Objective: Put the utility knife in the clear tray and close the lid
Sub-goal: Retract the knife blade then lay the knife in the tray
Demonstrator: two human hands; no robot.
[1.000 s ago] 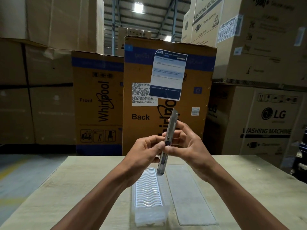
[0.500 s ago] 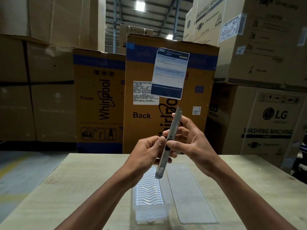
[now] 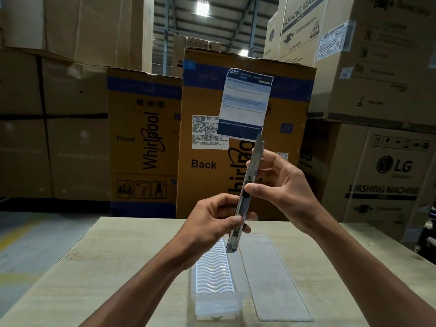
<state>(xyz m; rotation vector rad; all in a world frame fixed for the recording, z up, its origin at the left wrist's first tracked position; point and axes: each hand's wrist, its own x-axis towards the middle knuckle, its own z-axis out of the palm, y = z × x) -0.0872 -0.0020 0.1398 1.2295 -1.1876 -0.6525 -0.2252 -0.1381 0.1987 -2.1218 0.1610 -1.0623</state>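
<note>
I hold a slim grey utility knife (image 3: 243,204) nearly upright in the air above the table, its blade pushed out at the top end. My left hand (image 3: 212,220) pinches its lower body. My right hand (image 3: 283,182) grips the middle, thumb on the slider. Below them on the table stands the clear tray (image 3: 217,303), open, with a white wavy insert inside. Its flat clear lid (image 3: 276,277) lies on the table just right of the tray.
The pale wooden table (image 3: 94,279) ends at the left, where grey floor shows. Large cardboard appliance boxes (image 3: 243,138) stand stacked behind the table and to both sides.
The knife has risen and tilted a little more to the right, and more blade shows at its top. Both hands have kept their hold on it.
</note>
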